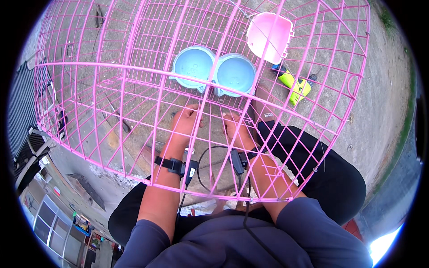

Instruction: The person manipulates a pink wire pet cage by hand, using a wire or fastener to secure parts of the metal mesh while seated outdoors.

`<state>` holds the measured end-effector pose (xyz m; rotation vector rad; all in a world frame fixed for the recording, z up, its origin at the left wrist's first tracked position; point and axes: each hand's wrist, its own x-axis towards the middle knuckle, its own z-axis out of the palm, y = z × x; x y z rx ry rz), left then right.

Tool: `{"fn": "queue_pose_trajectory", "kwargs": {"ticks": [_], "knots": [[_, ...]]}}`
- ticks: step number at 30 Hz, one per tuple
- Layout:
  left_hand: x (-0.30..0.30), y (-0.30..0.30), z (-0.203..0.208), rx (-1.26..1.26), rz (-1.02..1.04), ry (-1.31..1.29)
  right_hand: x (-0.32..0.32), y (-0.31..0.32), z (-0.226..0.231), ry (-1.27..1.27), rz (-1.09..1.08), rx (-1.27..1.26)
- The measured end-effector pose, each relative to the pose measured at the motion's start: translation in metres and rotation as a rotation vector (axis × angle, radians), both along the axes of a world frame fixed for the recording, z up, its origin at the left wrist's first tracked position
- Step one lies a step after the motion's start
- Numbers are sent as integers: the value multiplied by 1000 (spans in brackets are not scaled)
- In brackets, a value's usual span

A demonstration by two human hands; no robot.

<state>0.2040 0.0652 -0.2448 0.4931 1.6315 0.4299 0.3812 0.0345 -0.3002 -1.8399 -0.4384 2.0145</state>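
Observation:
A pink wire cage [164,72] fills the view in front of me, and I see both hands through its bars. My left hand [184,121] has its fingers curled in, near the cage's lower wires; what is in them is too small to make out. Close by on the right, my right hand [234,127] is closed too, thumb toward the left hand, its grip partly hidden by bars. Beyond the hands sits a light blue double bowl [193,66] with two round basins. A pink plastic tub [269,37] shows behind the bars at the far right.
A yellow-green and blue tool [295,88] lies on the concrete ground to the right, beside my brown shoe [263,102]. Pliers [99,16] rest at the far left. Black straps with cables [239,161] circle my wrists. A dark ribbed chair [24,107] stands at left.

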Motion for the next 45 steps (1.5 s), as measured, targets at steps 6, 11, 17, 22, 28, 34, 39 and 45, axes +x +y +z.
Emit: {"fn": "queue_pose_trajectory", "kwargs": {"ticks": [6, 11, 17, 22, 28, 34, 39, 45], "knots": [[-4, -15, -30, 252, -267, 314, -2, 15, 26, -163, 271, 161], [0, -15, -28, 262, -208, 262, 5, 10, 11, -46, 256, 124], [1, -17, -20, 225, -101, 211, 1, 5, 0, -114, 240, 148], [1, -14, -1, 137, 232, -29, -1, 9, 20, -256, 308, 281], [-1, -18, 2, 227, 646, -438, -4, 7, 18, -199, 188, 228], [3, -13, 1, 142, 607, -567, -5, 2, 9, -123, 100, 143], [2, 0, 3, 57, 547, -577, -3, 0, 5, -58, 18, 91], [17, -17, 0, 20, 791, -564, -5, -6, -11, -30, -7, 63]]}}
